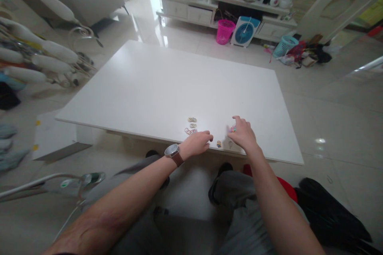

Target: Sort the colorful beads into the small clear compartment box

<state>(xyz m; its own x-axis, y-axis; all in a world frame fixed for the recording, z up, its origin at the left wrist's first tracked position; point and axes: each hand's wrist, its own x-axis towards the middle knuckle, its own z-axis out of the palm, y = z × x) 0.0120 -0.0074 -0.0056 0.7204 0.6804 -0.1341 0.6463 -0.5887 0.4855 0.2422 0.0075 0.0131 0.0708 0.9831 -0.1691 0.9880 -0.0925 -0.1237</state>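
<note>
- In front of you, the small rings lie in three groups on the white table, close to its near edge.
- The far group of rings and the middle group of rings look arranged in short rows; the near group of rings looks more loose, so I judge the order there is only partial.
- Apart from these groups, a small cartoon figure lies between your hands, with a small pale piece to its right. These two are not in any row.
- Your left hand is just beside the near rings, its fingers bent. I cannot tell if the fingertips are together or hold something.
- Your right hand has its thumb and index finger apart, with small colourful pieces near them. Whether it touches these pieces, I cannot tell.
- Your wristwatch is on the left wrist.
</note>
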